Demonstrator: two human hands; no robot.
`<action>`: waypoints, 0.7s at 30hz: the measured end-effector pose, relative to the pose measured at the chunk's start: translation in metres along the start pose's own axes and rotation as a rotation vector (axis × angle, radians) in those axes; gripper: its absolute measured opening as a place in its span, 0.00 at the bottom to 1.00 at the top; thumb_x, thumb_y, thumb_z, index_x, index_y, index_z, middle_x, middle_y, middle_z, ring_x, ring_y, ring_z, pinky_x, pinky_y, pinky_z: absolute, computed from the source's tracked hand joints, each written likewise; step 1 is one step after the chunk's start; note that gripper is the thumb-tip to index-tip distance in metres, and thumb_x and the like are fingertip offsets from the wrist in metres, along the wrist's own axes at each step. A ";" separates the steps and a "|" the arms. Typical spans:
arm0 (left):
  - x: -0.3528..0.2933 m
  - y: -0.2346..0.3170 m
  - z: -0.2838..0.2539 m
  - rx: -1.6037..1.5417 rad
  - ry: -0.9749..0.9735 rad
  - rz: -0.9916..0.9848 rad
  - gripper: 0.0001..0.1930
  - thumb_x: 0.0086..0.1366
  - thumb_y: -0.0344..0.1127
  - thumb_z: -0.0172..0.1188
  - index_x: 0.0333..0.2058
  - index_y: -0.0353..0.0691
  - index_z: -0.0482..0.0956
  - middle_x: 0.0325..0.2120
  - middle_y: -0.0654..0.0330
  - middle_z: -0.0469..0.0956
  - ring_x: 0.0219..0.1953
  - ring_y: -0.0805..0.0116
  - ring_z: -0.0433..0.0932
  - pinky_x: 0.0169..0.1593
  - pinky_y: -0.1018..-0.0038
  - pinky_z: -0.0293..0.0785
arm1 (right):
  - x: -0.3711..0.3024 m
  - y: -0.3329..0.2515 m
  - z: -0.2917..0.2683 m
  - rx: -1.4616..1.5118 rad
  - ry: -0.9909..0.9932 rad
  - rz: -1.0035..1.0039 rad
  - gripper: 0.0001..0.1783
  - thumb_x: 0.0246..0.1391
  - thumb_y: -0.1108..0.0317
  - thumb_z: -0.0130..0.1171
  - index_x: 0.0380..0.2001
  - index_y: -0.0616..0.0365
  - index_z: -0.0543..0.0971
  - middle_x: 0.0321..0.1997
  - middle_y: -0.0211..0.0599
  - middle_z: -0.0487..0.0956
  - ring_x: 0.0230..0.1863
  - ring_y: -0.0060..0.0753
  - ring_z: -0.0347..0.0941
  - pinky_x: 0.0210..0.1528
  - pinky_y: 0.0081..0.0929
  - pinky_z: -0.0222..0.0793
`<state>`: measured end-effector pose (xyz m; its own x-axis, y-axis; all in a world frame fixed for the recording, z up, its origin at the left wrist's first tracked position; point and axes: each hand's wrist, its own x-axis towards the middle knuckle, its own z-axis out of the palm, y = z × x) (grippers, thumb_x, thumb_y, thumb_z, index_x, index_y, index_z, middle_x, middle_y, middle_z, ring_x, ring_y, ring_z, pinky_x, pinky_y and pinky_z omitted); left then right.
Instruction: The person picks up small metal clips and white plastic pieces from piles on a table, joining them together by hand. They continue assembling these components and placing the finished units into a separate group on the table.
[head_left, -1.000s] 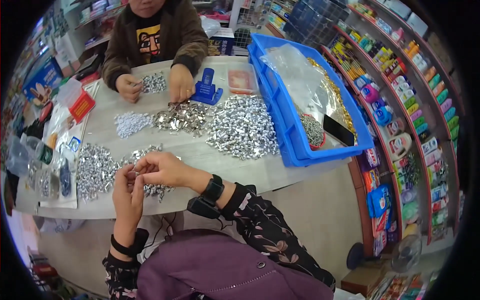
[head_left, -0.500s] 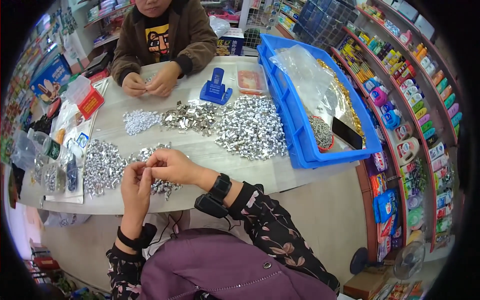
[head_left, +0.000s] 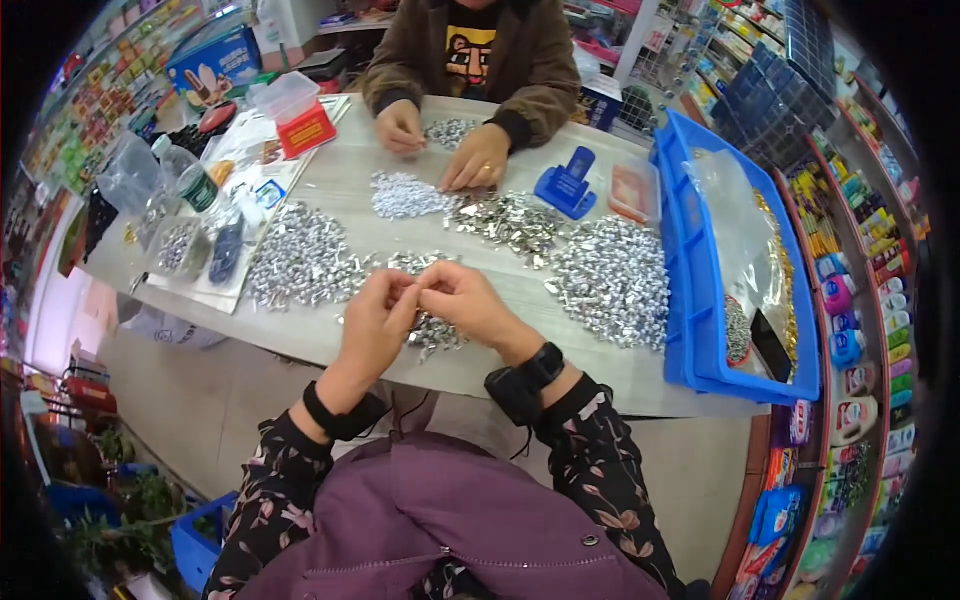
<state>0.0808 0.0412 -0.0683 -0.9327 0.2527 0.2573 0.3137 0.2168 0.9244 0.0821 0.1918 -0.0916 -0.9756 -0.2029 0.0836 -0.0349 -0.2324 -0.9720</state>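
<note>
My left hand (head_left: 373, 322) and my right hand (head_left: 472, 302) meet above the near part of the table, fingertips pinched together. Whatever they hold is too small to make out. Just beneath them lies a pile of small silver metal pieces (head_left: 437, 336). A wider pile of silver-white pieces (head_left: 300, 258) spreads to the left of my hands, and a large heap of the same kind (head_left: 612, 285) lies to the right. Farther back are a patch of small white pieces (head_left: 408, 196) and a pile of shiny metal pieces (head_left: 518, 225).
Across the table, a person's hand (head_left: 477, 160) touches the shiny pieces. A blue plastic device (head_left: 570, 185) and a clear food box (head_left: 633, 192) stand at the back right. The blue tray (head_left: 680, 280) holds a phone (head_left: 771, 346). A bottle (head_left: 192, 180) stands left.
The whole view has turned, so the table sits farther right in it. The other person's hands have parted, one reaching to the shiny pile. My hands stay pinched together.
</note>
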 end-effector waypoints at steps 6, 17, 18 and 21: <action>0.013 0.001 -0.001 -0.092 -0.081 -0.072 0.07 0.59 0.30 0.55 0.33 0.33 0.70 0.20 0.62 0.74 0.20 0.79 0.72 0.23 0.81 0.68 | 0.004 0.002 -0.007 -0.016 0.005 0.001 0.08 0.49 0.70 0.57 0.31 0.62 0.73 0.29 0.29 0.75 0.30 0.17 0.70 0.30 0.16 0.66; 0.082 -0.007 -0.026 0.584 -0.502 0.123 0.08 0.55 0.34 0.56 0.30 0.36 0.73 0.22 0.57 0.74 0.23 0.67 0.74 0.28 0.72 0.70 | 0.002 -0.026 -0.060 -0.944 0.483 -0.141 0.11 0.45 0.63 0.59 0.31 0.57 0.77 0.29 0.35 0.77 0.29 0.29 0.75 0.31 0.24 0.69; 0.089 -0.010 -0.024 0.629 -0.532 0.158 0.08 0.54 0.35 0.56 0.30 0.36 0.73 0.22 0.56 0.74 0.24 0.63 0.75 0.30 0.70 0.70 | 0.002 -0.026 -0.064 -1.093 0.505 -0.079 0.11 0.45 0.62 0.59 0.30 0.56 0.77 0.29 0.36 0.77 0.29 0.33 0.75 0.31 0.27 0.69; 0.120 -0.024 -0.013 0.690 -0.492 0.288 0.08 0.53 0.35 0.56 0.30 0.37 0.74 0.23 0.53 0.74 0.26 0.56 0.75 0.32 0.66 0.70 | 0.005 -0.019 -0.063 -1.281 0.546 -0.027 0.11 0.44 0.59 0.58 0.27 0.54 0.78 0.28 0.38 0.77 0.29 0.38 0.74 0.31 0.32 0.70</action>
<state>-0.0406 0.0543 -0.0565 -0.6692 0.7265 0.1563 0.7090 0.5613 0.4269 0.0642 0.2555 -0.0867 -0.9213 0.2494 0.2982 0.0631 0.8529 -0.5182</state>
